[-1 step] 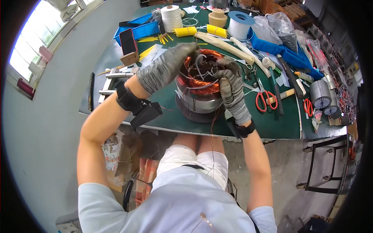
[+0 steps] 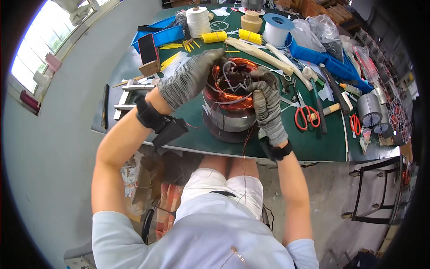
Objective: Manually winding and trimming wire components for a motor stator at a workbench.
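A motor stator (image 2: 230, 120) stands upright on a dark round base at the table's near middle, copper windings (image 2: 235, 106) bulging from its top with pale sleeved leads among them. Over its upper left rim reaches my left hand (image 2: 195, 74), in a grey knit glove. Its fingers are pressed together at the leads, but what they pinch is hidden. My right hand (image 2: 267, 105), gloved too, is curled over the stator's right rim, fingers bent onto the windings. Thin copper wires (image 2: 246, 145) hang from the stator past the table edge.
Red-handled scissors (image 2: 306, 117), a hammer (image 2: 329, 109) and other hand tools lie on the right. Behind are yellow tube bundles (image 2: 214, 36), a white thread cone (image 2: 197, 22), a wire spool (image 2: 277, 30) and blue bins (image 2: 168, 33). A metal frame (image 2: 130, 94) lies left.
My left forearm has shifted slightly to the right and its fingers have moved a little over the leads. My right forearm has moved slightly left; the stator stays put.
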Tool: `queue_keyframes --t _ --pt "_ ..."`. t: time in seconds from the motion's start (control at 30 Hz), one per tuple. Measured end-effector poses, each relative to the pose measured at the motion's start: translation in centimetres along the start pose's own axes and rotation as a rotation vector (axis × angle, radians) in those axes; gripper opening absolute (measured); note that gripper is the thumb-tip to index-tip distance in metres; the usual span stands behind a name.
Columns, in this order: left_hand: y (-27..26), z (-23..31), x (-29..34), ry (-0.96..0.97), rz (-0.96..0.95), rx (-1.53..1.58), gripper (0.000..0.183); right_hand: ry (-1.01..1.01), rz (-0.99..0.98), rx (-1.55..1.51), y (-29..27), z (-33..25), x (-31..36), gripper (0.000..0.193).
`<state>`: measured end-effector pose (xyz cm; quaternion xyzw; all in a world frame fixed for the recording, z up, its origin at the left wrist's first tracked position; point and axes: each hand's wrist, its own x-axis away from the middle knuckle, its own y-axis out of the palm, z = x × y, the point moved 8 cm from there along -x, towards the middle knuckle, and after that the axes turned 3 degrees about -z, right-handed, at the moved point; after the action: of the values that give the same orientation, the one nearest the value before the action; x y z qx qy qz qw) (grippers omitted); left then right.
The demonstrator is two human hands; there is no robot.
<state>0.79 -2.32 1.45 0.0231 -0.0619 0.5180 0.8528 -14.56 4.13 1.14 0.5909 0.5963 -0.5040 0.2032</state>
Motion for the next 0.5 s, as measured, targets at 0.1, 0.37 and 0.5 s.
queue_keyframes --t 0.1,0.37,0.5 --pt "0.2 -0.2 -0.6 -0.011 -0.004 0.497 0.02 0.077 0.102 0.028 0.7 0.1 1.3 0.019" --pt "3.6 5.1 2.3 0.704 -0.193 -1.28 0.022 0.119 0.167 0.282 1.1 -2.9 1.9 0.022" --pt "5.5 4.9 4.0 0.847 -0.344 -0.961 0.022 0.15 0.221 0.231 1.3 -2.3 2.9 0.025"
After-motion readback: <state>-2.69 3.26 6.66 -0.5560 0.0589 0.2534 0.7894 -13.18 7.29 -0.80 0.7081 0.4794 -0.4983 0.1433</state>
